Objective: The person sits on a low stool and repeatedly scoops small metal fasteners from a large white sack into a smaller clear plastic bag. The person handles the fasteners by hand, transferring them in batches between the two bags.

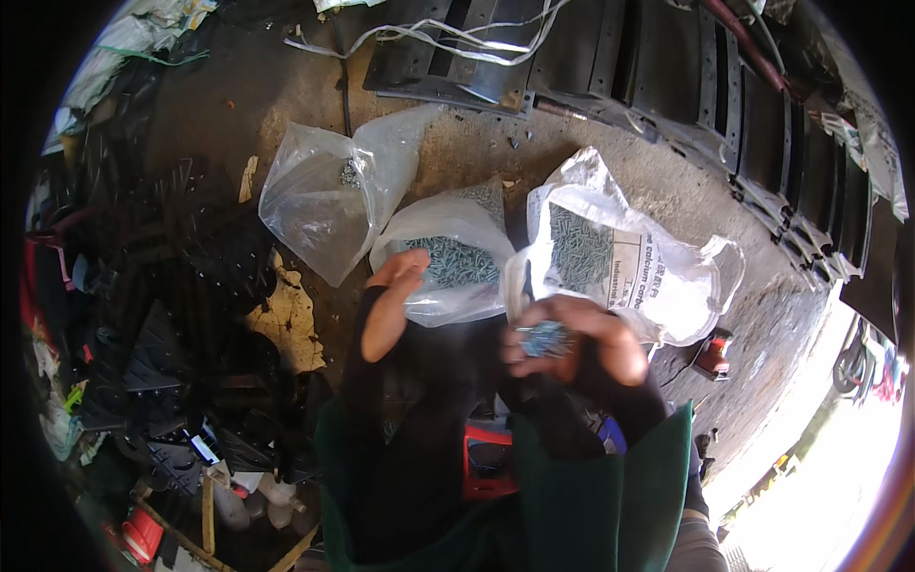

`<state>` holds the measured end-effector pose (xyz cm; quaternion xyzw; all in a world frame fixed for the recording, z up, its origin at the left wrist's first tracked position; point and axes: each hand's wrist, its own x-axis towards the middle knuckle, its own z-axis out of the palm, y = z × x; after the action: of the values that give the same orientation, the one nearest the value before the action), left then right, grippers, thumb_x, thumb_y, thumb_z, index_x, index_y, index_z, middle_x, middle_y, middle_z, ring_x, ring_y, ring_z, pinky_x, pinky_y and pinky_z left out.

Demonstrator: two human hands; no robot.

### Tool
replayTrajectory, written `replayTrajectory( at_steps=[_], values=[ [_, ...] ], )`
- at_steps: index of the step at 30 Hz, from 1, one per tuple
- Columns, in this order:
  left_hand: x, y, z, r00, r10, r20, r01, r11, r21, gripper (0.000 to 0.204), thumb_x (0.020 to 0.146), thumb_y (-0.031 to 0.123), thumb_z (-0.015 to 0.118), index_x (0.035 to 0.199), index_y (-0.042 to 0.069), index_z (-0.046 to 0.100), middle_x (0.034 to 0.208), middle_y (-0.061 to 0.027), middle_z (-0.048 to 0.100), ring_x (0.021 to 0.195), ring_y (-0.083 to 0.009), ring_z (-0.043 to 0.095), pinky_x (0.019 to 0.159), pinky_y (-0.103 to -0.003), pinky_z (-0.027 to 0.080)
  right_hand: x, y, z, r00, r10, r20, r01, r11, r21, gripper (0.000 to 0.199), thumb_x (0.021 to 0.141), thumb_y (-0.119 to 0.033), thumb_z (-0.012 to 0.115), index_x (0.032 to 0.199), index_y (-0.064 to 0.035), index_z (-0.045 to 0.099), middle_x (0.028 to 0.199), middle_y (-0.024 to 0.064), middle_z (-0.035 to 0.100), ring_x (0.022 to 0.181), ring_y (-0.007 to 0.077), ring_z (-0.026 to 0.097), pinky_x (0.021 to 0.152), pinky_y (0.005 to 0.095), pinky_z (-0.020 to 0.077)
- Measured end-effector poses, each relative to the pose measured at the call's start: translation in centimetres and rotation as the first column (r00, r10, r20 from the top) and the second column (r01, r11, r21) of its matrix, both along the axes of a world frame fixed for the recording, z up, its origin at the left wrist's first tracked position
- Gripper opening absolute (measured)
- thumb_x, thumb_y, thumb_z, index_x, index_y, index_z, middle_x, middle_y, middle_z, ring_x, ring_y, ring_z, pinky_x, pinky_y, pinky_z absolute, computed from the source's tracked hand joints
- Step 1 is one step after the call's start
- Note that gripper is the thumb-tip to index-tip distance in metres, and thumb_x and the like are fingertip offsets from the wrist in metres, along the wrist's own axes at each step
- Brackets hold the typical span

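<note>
Right hand (581,334): fingers curled and closed on a small bunch of screws (545,338), bluish metal, held up just in front of the bags. Count in the bunch: several, too blurred to number.

Left hand (386,300): at the near left edge of the middle bag (457,307), fingertips by its mouth. Fingers close together; cannot tell whether they pinch the plastic.

Middle bag: clear, mouth wide, many loose screws inside, beyond counting. White sack (681,296) just right of it, lying open, also full of loose screws. Left bag (315,181): clear, crumpled, with a small cluster of metal bits (349,173) in it. Tally: two clear bags, one white sack, two hands.

In the way: left hand covers part of the middle bag's rim; right hand overlaps the sack's lower left corner.

Farther out: black metal panels (562,57), several in a row, beyond the sack. One red-and-black object (715,355) on the floor (467,143), right of the sack. One red frame (474,467) between the legs. Dark heap of black parts (152,353) at left, uncounted. One red container (143,534) at lower left.
</note>
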<state>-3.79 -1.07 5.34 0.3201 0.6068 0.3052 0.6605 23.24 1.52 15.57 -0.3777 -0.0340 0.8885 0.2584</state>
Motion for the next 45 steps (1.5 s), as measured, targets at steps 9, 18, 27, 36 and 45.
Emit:
replayTrajectory(
  at_steps=[9, 18, 27, 36, 45],
  values=[
    [6.1, 0.0, -7.2, 0.408, -0.204, -0.89, 0.524, 0.851, 0.045, 0.055, 0.074, 0.016, 0.075, 0.119, -0.005, 0.053, 0.124, -0.0258, 0.047, 0.118, -0.0427, 0.045, 0.102, -0.046, 0.038, 4.7, 2.3, -2.2, -0.282, -0.103, 0.954, -0.728, 0.671, -0.143, 0.041, 0.094, -0.025, 0.056, 0.129, -0.0037, 0.057, 0.14, 0.0224, 0.048, 0.126, 0.0372, 0.05, 0.104, 0.0393, 0.0405],
    [4.5, -0.9, -8.6, 0.298, -0.289, -0.91, 0.556, 0.827, -0.081, 0.064, 0.071, 0.026, 0.077, 0.124, 0.0, 0.051, 0.13, -0.0242, 0.049, 0.122, -0.0419, 0.044, 0.101, -0.048, 0.038, -7.8, -3.3, -10.6, 0.609, -0.057, 0.791, -0.668, 0.502, 0.55, 0.046, 0.078, 0.004, 0.053, 0.123, 0.004, 0.052, 0.117, 0.0293, 0.056, 0.11, 0.0449, 0.055, 0.097, 0.0456, 0.0441],
    [3.4, 0.8, -9.5, 0.692, -0.079, -0.717, 0.379, 0.885, 0.269, 0.047, 0.077, 0.012, 0.067, 0.122, 0.003, 0.056, 0.12, -0.0222, 0.058, 0.116, -0.0403, 0.053, 0.099, -0.047, 0.041, -8.4, -1.1, -20.1, 0.477, -0.306, 0.824, -0.559, 0.617, 0.553, 0.041, 0.083, -0.005, 0.054, 0.123, 0.0005, 0.055, 0.118, 0.0245, 0.059, 0.113, 0.0398, 0.056, 0.098, 0.0446, 0.0428],
    [2.9, 0.7, -5.9, 0.642, 0.547, 0.537, -0.341, 0.831, -0.439, 0.023, 0.09, 0.003, 0.048, 0.109, -0.008, 0.056, 0.109, -0.0186, 0.061, 0.099, -0.0329, 0.062, 0.086, -0.043, 0.051, -7.8, 0.9, -17.4, 0.991, -0.016, 0.13, -0.015, 0.971, 0.237, 0.03, 0.094, -0.011, 0.043, 0.116, 0.0052, 0.057, 0.104, 0.0149, 0.063, 0.09, 0.0233, 0.062, 0.08, 0.035, 0.0494],
    [2.0, 0.6, -2.5, 0.645, 0.432, 0.631, -0.207, 0.893, -0.4, 0.041, 0.091, 0.01, 0.049, 0.128, -0.009, 0.049, 0.121, -0.0196, 0.057, 0.113, -0.0332, 0.057, 0.1, -0.044, 0.046, -7.6, 0.9, -16.1, 0.976, -0.217, -0.025, 0.218, 0.975, 0.032, 0.033, 0.096, -0.017, 0.047, 0.119, 0.0058, 0.054, 0.112, 0.0161, 0.062, 0.097, 0.0267, 0.063, 0.086, 0.0361, 0.0504]
  ],
)
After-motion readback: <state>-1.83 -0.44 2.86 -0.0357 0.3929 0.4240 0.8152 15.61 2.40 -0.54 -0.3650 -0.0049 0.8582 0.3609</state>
